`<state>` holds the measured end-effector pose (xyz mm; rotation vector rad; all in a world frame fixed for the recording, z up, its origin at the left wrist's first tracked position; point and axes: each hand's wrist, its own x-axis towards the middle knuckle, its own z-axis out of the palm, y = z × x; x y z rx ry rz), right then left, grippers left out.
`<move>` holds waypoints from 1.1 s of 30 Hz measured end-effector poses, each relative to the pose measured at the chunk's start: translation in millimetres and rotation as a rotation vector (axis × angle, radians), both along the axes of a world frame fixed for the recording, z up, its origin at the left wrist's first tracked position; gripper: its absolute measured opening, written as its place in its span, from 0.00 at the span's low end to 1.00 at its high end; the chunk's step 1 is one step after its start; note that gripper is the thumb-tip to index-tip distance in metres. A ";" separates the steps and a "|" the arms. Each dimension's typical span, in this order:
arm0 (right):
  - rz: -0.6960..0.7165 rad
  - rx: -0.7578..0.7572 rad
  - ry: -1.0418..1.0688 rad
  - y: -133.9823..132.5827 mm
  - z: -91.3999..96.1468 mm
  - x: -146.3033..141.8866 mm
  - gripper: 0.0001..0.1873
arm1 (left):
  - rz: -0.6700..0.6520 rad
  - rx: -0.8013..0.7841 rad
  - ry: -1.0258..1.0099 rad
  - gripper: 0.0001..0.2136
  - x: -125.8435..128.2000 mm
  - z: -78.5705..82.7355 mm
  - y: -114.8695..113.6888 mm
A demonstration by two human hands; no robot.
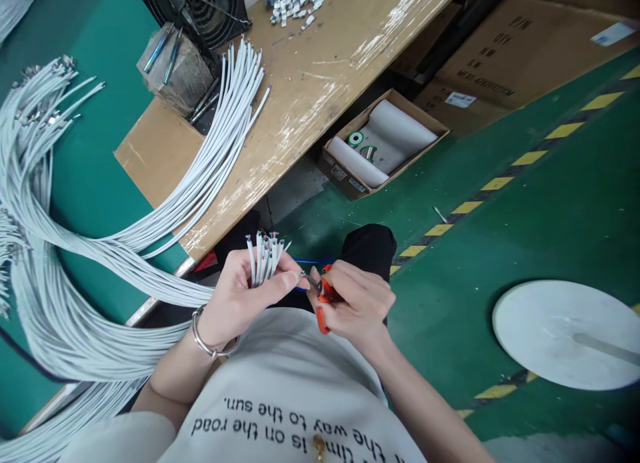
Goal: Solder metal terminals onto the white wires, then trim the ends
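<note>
My left hand [245,293] is closed around a small bundle of white cables [265,255], whose cut ends with coloured inner wires stick up above my fingers. A silver bangle sits on that wrist. My right hand [357,303] grips orange-handled scissors [323,293], their metal tip touching my left thumb beside the bundle. Both hands hover over my lap, above my white printed shirt. The held cables trail left into a large sheaf of white cables [60,250].
A wooden board [320,83] lies on the green table [95,170] with more white cables fanned over it, a black fan [200,6], a wrapped block with tools and small white connectors [295,0]. On the green floor: an open cardboard box [383,143], a white disc [565,333], yellow-black tape.
</note>
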<state>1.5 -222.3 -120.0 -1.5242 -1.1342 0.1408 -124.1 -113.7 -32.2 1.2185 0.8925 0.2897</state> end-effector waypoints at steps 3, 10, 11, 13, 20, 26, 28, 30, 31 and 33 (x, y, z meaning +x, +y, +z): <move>-0.126 0.074 0.156 5.1 -3.3 12.7 0.25 | 0.043 0.014 -0.012 0.09 -5.1 -2.3 -2.9; -0.029 -0.070 0.352 -12.8 -0.9 27.2 0.20 | 0.084 0.151 0.023 0.10 -0.8 -2.2 -2.9; 0.048 -0.121 0.353 -14.2 1.8 20.6 0.20 | 0.084 0.178 0.024 0.10 0.8 -1.5 -3.1; 0.171 -0.188 0.352 -13.8 7.6 8.5 0.20 | 0.075 0.222 0.033 0.09 2.8 -1.1 -4.3; 0.317 -0.257 0.369 -7.9 14.6 4.5 0.19 | 0.072 0.402 0.024 0.07 1.2 -7.1 -9.0; 0.254 -0.222 0.365 -12.4 14.3 1.3 0.20 | 0.079 0.440 0.041 0.05 3.5 -6.4 -10.6; 0.200 -0.219 0.371 -13.0 11.5 -4.4 0.21 | 0.103 0.453 0.054 0.05 5.6 -7.8 -13.3; 0.141 -0.223 0.397 -13.1 4.8 -12.7 0.22 | 0.127 0.470 0.071 0.06 6.5 -11.7 -17.0; 0.113 -0.229 0.422 -12.9 0.3 -17.1 0.21 | 0.133 0.477 0.079 0.06 5.9 -14.1 -18.8; 0.055 -0.247 0.509 -13.4 -9.2 -23.6 0.11 | 0.149 0.484 0.087 0.06 2.1 -18.5 -20.9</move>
